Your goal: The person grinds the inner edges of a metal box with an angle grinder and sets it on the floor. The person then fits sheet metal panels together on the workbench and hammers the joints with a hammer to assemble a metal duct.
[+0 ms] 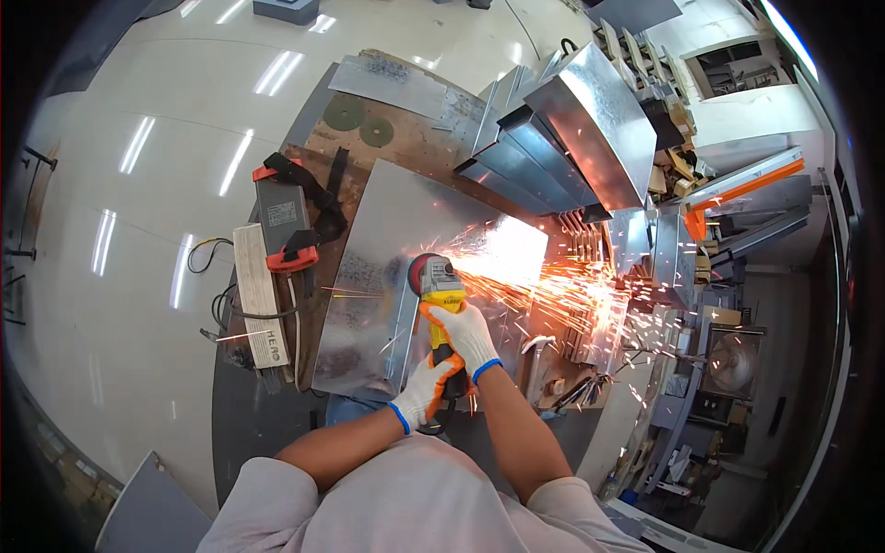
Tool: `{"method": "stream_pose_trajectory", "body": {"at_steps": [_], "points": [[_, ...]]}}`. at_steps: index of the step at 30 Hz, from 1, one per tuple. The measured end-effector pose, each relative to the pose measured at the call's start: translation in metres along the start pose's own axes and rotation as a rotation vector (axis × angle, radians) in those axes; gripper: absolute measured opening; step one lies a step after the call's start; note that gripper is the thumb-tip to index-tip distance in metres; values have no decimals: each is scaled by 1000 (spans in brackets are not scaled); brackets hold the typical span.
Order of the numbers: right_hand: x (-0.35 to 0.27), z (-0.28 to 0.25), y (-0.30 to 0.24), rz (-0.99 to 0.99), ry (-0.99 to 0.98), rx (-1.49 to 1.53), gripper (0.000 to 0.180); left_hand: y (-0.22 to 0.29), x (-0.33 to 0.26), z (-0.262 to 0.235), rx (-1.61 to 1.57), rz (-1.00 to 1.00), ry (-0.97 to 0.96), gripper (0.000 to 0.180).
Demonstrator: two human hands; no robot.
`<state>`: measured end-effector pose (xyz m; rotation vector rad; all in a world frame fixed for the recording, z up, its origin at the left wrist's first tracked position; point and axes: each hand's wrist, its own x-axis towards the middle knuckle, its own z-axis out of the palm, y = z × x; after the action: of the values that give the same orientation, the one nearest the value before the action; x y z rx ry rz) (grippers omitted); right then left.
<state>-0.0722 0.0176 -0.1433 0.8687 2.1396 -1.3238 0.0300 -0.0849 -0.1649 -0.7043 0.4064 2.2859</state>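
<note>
A yellow and grey angle grinder [442,288] is held in both my hands, its reddish disc against a flat sheet of bare metal [383,217]. My right hand [468,334], in a white and orange work glove with a blue cuff, grips the body just behind the head. Farther back, my left hand [426,387] wraps the dark rear handle in a matching glove. From the disc a bright stream of sparks [535,286] sprays to the right over the sheet and beyond it. The glare hides part of the sheet's right side.
Left of the sheet lie a grey and red boxed machine with a black strap [281,217] and a pale wooden block [261,295] with cables. Green discs [345,111] rest at the back. Folded metal boxes [590,120] stand back right; a hammer [535,355] lies to the right.
</note>
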Motion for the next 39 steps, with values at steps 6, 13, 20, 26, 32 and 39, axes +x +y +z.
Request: {"method": "stream_pose_trajectory", "body": {"at_steps": [6, 13, 20, 26, 32, 39], "points": [[-7, -2, -3, 10, -32, -5, 45, -5, 0, -3, -28, 6, -23, 39], [-7, -4, -3, -12, -19, 76, 41, -5, 3, -2, -46, -36, -45, 40], [-7, -11, 13, 33, -18, 177, 40, -12, 1, -4, -2, -98, -31, 45], [6, -13, 11, 26, -57, 183, 35, -17, 13, -6, -43, -47, -82, 48], [11, -18, 18, 3, 109, 213, 35, -2, 31, -8, -27, -147, -159, 50], [18, -25, 17, -29, 123, 186, 44, -4, 47, -9, 108, -144, -131, 47]]}}
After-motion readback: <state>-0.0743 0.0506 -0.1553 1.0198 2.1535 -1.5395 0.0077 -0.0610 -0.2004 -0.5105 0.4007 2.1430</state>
